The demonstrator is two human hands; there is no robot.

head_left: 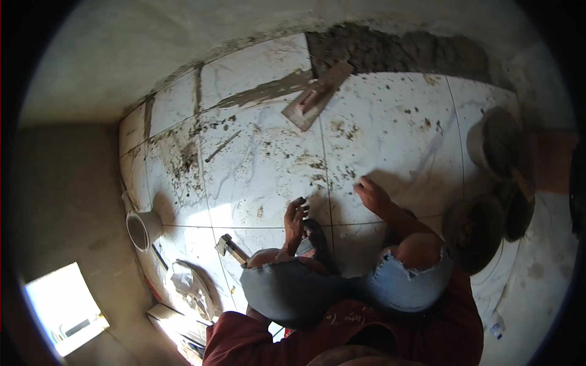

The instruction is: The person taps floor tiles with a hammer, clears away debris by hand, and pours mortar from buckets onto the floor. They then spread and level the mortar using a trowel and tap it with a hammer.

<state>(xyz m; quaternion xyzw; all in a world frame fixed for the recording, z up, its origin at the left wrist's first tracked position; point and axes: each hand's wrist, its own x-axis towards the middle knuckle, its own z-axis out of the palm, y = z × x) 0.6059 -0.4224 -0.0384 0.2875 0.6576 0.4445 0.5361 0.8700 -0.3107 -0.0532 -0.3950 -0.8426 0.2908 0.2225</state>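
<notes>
Marbled white floor tiles [390, 122] lie in front of me, spotted with mortar crumbs. My left hand [295, 219] hangs beside my knee, fingers apart, holding nothing. Over the tiles to the right, my right hand [371, 194] has its fingers bent together near some crumbs; whether anything small is between them is hidden. A flat trowel [314, 97] rests at the edge of the wet mortar [403, 53]. Left of centre lies a thin rod [223, 146]. A hammer [231, 247] is close to my left knee.
Several buckets or basins stand at the right, including a grey one [488, 143] and a dark one [476, 235]. A white bucket [144, 230] is at the left wall. Bags and boards [183, 287] lie at lower left. Walls border the tiles.
</notes>
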